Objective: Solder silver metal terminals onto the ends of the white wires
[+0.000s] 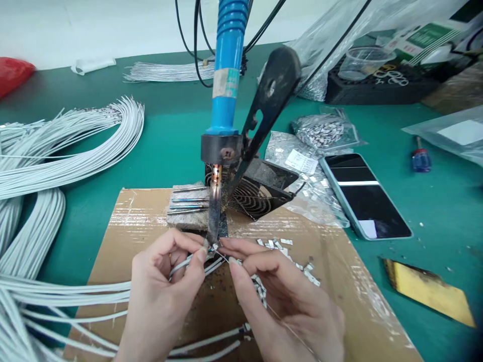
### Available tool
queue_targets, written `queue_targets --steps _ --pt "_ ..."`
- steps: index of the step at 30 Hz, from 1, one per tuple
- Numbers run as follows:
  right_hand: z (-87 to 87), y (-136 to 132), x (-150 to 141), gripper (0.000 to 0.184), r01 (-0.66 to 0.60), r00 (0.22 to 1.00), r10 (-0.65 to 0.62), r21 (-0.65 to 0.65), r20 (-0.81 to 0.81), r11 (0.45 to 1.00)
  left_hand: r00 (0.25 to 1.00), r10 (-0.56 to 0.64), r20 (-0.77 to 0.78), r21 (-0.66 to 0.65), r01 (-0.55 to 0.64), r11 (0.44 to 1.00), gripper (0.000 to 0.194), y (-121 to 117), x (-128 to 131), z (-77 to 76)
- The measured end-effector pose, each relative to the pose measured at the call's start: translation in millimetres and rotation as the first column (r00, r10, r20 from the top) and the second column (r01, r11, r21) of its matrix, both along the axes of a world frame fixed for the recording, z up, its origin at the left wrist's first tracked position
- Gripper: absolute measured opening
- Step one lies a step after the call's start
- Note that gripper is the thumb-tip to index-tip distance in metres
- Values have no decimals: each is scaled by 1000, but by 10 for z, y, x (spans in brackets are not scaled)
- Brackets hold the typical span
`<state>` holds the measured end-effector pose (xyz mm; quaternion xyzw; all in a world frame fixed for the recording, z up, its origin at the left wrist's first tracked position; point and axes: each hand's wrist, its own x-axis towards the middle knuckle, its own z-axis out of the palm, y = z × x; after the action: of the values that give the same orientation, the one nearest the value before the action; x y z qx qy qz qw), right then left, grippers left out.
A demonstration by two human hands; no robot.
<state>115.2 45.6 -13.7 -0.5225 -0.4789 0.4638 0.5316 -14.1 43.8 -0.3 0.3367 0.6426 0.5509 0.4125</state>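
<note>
A blue-handled soldering iron [226, 85] stands fixed upright in a black bracket, its tip [213, 221] pointing down at the cardboard sheet [339, 281]. My left hand [162, 291] pinches the ends of thin white wires [181, 265] and holds them against the tip. My right hand [279, 296] is closed in a pinch just right of the tip, on a thin strand, probably solder wire [226, 259]. Small metal terminals [298, 264] lie scattered beside that hand.
Large bundles of white wires [56, 151] curve across the green table at left. A black fan [260, 191] sits behind the iron. Bags of metal parts [320, 131], a phone [362, 193], a small screwdriver [420, 158] and a yellow sponge [430, 294] lie at right.
</note>
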Motion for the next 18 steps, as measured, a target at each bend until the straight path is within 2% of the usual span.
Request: queue_targets --steps 7,18 --pt "-23 0 -15 20 -8 1000 9 38 -24 999 1000 -23 -11 49 24 999 15 -7 -25 -26" --pt "-28 6 -11 20 7 1000 -7 41 4 999 999 -35 27 35 34 999 14 4 -38 -43"
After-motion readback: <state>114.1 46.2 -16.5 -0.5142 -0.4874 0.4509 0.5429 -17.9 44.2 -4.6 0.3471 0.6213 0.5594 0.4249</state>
